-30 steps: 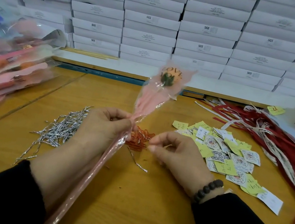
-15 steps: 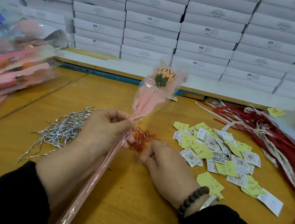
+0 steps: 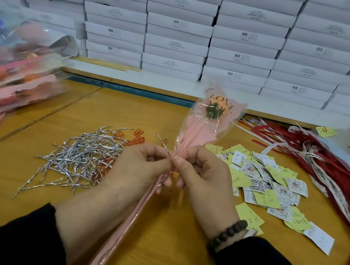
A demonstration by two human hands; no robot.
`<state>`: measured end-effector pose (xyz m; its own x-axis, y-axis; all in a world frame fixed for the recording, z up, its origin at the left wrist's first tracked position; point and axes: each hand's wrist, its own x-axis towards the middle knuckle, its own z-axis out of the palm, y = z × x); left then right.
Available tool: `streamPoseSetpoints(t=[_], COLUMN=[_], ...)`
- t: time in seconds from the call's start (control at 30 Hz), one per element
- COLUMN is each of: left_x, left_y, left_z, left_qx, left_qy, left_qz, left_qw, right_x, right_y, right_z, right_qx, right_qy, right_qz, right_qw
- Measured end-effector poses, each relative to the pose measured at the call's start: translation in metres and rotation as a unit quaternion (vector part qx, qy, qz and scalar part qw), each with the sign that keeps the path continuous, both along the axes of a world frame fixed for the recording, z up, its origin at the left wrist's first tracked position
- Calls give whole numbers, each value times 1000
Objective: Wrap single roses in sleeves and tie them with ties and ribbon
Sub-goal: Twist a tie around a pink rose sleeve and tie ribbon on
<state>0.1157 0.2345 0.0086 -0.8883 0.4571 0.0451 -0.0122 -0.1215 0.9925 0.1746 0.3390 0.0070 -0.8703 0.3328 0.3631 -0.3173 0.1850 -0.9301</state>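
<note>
Rose sleeve slants up and away over the surface, bloom far. Left hand grips its gathered neck; right hand, touching it, pinches a tie there.

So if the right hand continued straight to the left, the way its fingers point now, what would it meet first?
Almost at once the left hand, since the right hand fingertips nearly touch it at the sleeved rose. Beyond lies the silver twist tie pile, though depth is unclear.
</note>
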Motion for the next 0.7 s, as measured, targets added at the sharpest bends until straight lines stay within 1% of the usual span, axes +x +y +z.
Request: streamPoseSetpoints(t=[0.13,0.33,0.5,0.6,0.7], left_x=[1,-1,-1,-1,0], left_y=[0,1,-1,-1,0], left_z=[0,-2,-2,-2,-2], left_qx=[-1,17,20,28,36], left_qy=[5,-31,-24,-27,-31], left_qz=[-11,-24,-1,0,-2], left_qw=[1000,999,1000,999,999], right_x=[-1,-3,-3,-3,-5], right_y=[4,7,6,7,8], right_z=[-1,-3,-5,-5,-8], right_qx=[8,19,32,9,-22], right_qy=[-10,-38,-45,-50,-73], right_qz=[-12,-15,-9,-5,-1], right_qw=[1000,999,998,999,997])
